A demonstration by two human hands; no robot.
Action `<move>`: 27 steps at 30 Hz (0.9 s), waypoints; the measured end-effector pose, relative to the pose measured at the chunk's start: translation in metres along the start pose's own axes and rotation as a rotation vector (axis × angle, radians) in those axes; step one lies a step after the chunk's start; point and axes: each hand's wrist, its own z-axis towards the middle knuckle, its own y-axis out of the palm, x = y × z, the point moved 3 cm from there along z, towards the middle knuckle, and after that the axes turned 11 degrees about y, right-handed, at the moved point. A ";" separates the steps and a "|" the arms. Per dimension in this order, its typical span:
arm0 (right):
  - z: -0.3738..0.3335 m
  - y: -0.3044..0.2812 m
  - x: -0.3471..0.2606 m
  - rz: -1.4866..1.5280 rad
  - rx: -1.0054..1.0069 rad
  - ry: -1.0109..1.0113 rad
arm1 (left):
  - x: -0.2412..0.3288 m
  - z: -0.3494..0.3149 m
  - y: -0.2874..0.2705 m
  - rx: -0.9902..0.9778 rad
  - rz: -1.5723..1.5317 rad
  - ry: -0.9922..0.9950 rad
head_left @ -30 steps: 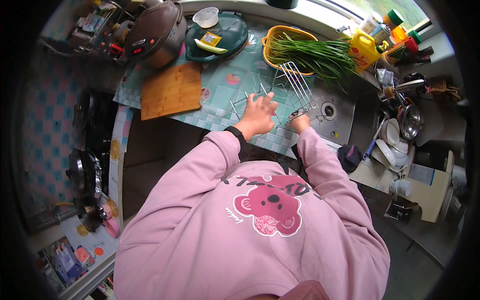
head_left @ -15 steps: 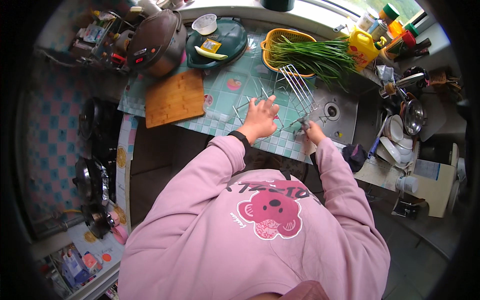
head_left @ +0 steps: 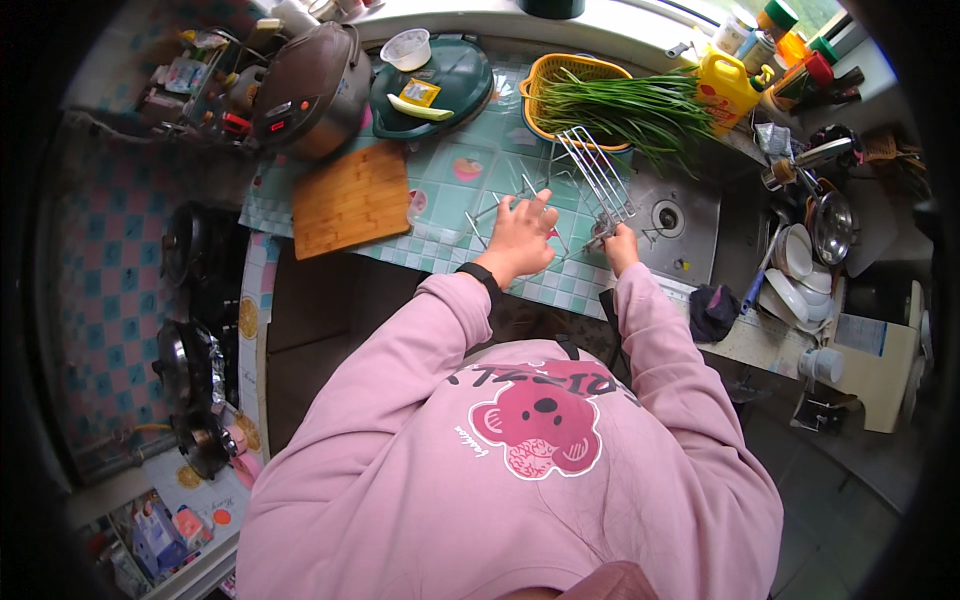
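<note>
Thin chrome wire rack (head_left: 590, 185) sits on the teal patterned tile counter (head_left: 450, 185), straight ahead of the person, at the edge of the steel sink (head_left: 665, 215). Its raised grid panel runs long-axis away from the body, tilting up toward the orange basket of green chives (head_left: 600, 100). Right hand (head_left: 620, 243) is pinched shut on the rack's near corner. Left hand (head_left: 520, 235) lies fingers spread, pressing on the low wire frame (head_left: 490, 215) to the left; actual grasp unclear at this resolution. Right hand is nearer the raised panel. Rectangular wooden cutting board (head_left: 350, 200) lies well to the left, untouched.
</note>
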 end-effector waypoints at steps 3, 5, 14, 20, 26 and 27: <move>0.022 0.008 0.022 -0.022 0.064 0.008 | 0.000 0.000 -0.001 0.006 -0.010 0.006; 0.030 0.007 0.030 0.009 0.123 0.114 | 0.001 0.001 -0.001 0.005 -0.013 0.005; 0.001 0.006 -0.002 -0.039 0.119 0.096 | 0.001 0.000 -0.002 0.007 0.003 0.004; -0.009 0.009 0.000 -0.301 0.277 -0.092 | 0.001 -0.001 -0.002 0.016 -0.003 0.001; 0.009 0.004 -0.004 -0.077 0.078 0.159 | 0.001 0.001 -0.004 -0.016 -0.004 -0.020; 0.010 0.006 -0.003 0.151 0.002 0.248 | 0.001 0.001 -0.004 -0.027 -0.002 -0.024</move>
